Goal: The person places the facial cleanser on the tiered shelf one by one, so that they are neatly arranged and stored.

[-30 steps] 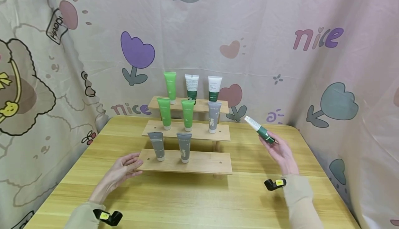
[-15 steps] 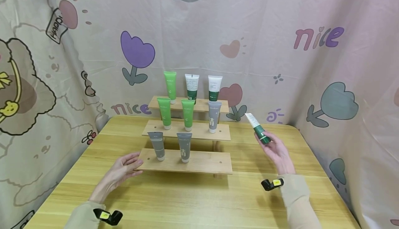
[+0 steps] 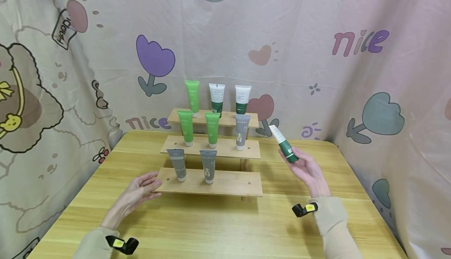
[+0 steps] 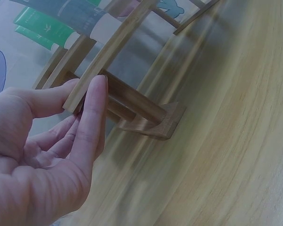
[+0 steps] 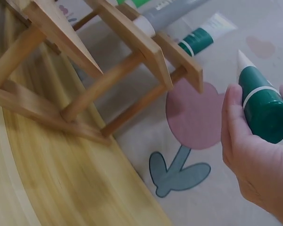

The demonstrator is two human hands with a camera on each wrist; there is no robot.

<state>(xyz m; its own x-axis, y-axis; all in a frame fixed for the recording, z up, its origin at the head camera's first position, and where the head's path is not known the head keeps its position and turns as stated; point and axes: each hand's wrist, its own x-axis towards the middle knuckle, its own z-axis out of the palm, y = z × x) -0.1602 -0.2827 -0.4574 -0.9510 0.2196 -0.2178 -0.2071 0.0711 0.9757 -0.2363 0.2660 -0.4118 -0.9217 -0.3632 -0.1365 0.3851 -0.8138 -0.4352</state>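
Observation:
A three-step wooden display rack [image 3: 232,182] stands on the table, and my left hand [image 3: 135,194] pinches the left end of its lowest board. The left wrist view shows that board's end [image 4: 85,89] between thumb and fingers. My right hand [image 3: 308,171] holds a white-and-green squeeze tube [image 3: 284,144] to the right of the rack, tilted with its white end up and left. Its dark green cap [image 5: 269,122] faces the camera in the right wrist view. Two grey tubes [image 3: 208,167] stand on the lowest step, left and centre.
On the middle step are two green tubes [image 3: 212,130] and a grey-blue tube [image 3: 241,132]. The top step bears a green tube [image 3: 192,98] and two white-and-green tubes [image 3: 243,99]. A patterned curtain [image 3: 292,24] hangs behind the wooden table [image 3: 211,231].
My right hand has moved a little left, toward the rack, with the white-and-green tube, which has turned slightly more upright. My left hand stays on the lowest board.

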